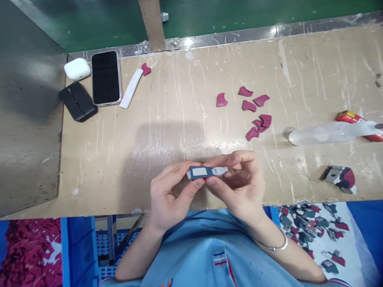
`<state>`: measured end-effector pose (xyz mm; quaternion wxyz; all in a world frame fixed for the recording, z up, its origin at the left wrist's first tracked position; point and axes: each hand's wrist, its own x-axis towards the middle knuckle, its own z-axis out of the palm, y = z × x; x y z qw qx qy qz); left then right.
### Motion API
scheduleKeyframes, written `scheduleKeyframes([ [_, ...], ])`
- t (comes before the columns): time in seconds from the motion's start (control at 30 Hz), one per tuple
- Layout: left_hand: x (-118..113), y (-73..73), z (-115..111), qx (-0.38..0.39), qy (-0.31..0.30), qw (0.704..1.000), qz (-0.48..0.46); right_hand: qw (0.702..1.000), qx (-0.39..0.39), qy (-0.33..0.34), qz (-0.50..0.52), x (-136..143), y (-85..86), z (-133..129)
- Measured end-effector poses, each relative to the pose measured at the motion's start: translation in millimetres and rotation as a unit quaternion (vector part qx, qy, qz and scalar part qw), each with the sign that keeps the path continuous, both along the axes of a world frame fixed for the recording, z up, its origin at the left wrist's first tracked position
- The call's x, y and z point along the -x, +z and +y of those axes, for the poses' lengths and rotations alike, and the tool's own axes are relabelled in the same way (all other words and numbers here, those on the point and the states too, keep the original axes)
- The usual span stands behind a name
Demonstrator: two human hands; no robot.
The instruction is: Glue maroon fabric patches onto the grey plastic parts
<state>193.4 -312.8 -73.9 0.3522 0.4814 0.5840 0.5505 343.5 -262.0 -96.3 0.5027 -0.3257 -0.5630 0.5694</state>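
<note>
Between my two hands, above the table's front part, is a small dark blue-grey and light grey part (pixel 205 172) with a pale rectangle on its face. My left hand (pixel 175 189) pinches its left end between thumb and fingers. At the other side, my right hand (pixel 239 181) grips it with thumb and index finger near the light grey end. Beyond my hands, several loose maroon pieces (pixel 249 105) lie on the table (pixel 179 99). An assembled grey, dark and maroon part (pixel 341 178) rests to the right.
A translucent bottle (pixel 329 132) lies over a red and yellow object (pixel 371 135) at right. Phone (pixel 105 78), white case (pixel 77 69), black box (pixel 78 102) and white strip (pixel 131 88) are at back left. Below are maroon pieces (pixel 32 251) and assembled parts (pixel 311 225).
</note>
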Motion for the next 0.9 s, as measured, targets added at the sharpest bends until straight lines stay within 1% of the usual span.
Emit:
scheduleKeyframes([
  [0.2,3,5.8,5,0.084,-0.040,0.990,-0.108,0.998,-0.047,0.012,-0.029,-6,-2.5,0],
  [0.33,4,6.1,6,0.114,-0.036,0.983,-0.137,0.996,-0.058,0.036,-0.050,-11,-3.9,-4],
  [0.43,5,6.2,5,0.131,-0.064,0.973,-0.179,0.994,-0.070,0.033,-0.082,-14,-4.2,-3],
  [0.53,4,6.8,3,0.136,-0.083,0.963,-0.218,0.987,-0.113,0.036,-0.109,-15,-2.2,0],
  [0.6,1,6.7,1,0.138,-0.077,0.958,-0.240,0.985,-0.136,0.041,-0.097,-15,0.4,3],
  [0.7,-1,6.0,0,0.160,-0.083,0.941,-0.285,0.986,-0.142,0.061,-0.068,-14,5.3,8],
  [0.83,4,7.4,0,0.193,-0.148,0.911,-0.333,0.985,-0.143,0.088,-0.039,-14,10.1,11],
  [0.9,7,9.6,-3,0.190,-0.179,0.905,-0.337,0.990,-0.114,0.083,-0.012,-15,10.2,11],
])
